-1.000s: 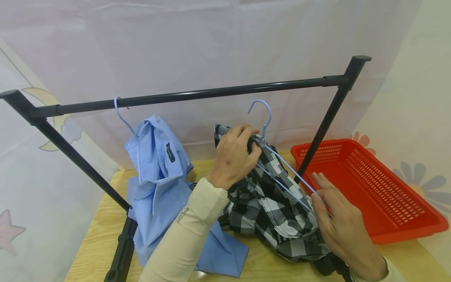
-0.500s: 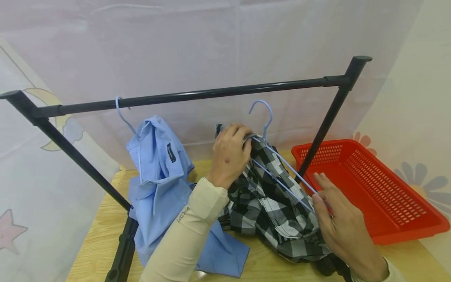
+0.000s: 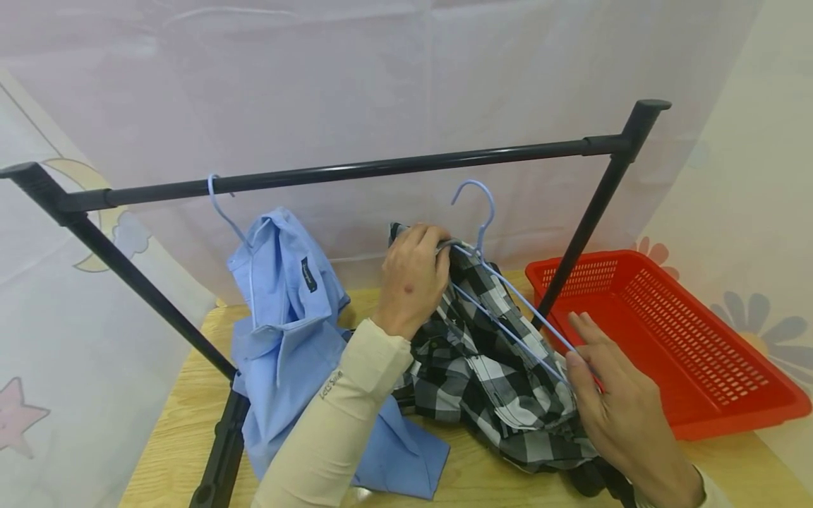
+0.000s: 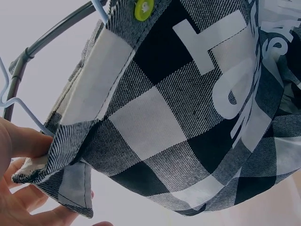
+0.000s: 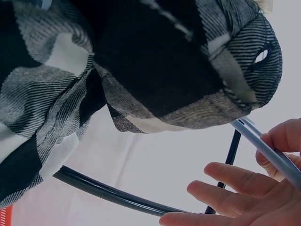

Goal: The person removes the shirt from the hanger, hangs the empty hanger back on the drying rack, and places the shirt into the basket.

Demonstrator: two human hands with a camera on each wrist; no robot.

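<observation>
A black, white and grey checked shirt (image 3: pixel 438 391) lies bunched in front, partly on the table. My left hand (image 3: pixel 409 286) pinches its collar between thumb and fingers; the left wrist view has the folded collar corner (image 4: pixel 75 186) there. A light blue hanger (image 3: pixel 492 209) is partly inside the shirt, its hook standing free below the rail. In the right wrist view my right hand (image 5: pixel 254 193) pinches the hanger's end between thumb and index finger, the other fingers spread. A yellow-green button (image 4: pixel 143 9) is near the shirt's placket. Cloth hides part of the hanger.
A black rail (image 3: pixel 381 168) spans the rack overhead. At left a blue shirt (image 3: pixel 267 367) hangs from it on another blue hanger (image 3: pixel 222 213), its lower part on the wooden table (image 3: pixel 165 430). A red basket (image 3: pixel 730 418) stands at right behind the rack post.
My left hand has moved slightly left with the collar, showing more of the hanger near its neck. The hook has shifted a little right. My right hand stays nearly in place.
</observation>
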